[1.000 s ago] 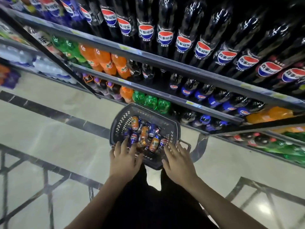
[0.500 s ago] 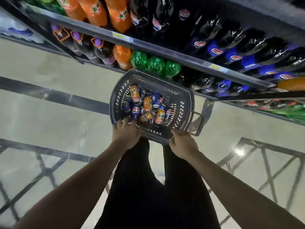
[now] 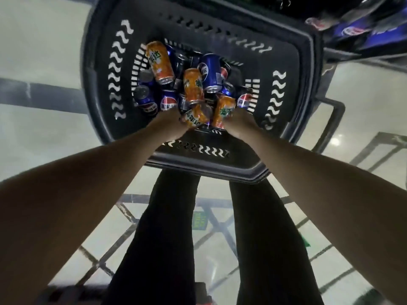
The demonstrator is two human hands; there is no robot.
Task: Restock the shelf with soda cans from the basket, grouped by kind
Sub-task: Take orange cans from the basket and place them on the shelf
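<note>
Nearest the camera, your legs (image 3: 171,238) in black trousers stand on the pale floor (image 3: 44,128), which is crossed by dark lines. Both bare forearms reach forward and down over the near rim of the basket (image 3: 105,62), a dark plastic one with wavy slots in its walls, sitting on the floor just ahead of your feet.

Your left hand (image 3: 170,122) is down among the cans at the near end, against an orange can (image 3: 196,117) that lies on its side; its fingers are hidden under the can, so I cannot tell whether they grip it. Your right hand (image 3: 239,123) touches a second orange can (image 3: 224,111) just beside the first; its fingers are likewise out of sight, and I cannot tell if they have hold of it.

Beyond your hands the basket holds a loose heap: two more orange cans (image 3: 159,62) and several blue cans (image 3: 210,72), some upright, some tipped. A handle (image 3: 332,122) hangs off the basket's right side.

Farthest off, at the top right, the shelf (image 3: 361,52) shows blue-labelled bottles (image 3: 356,29), blurred.
</note>
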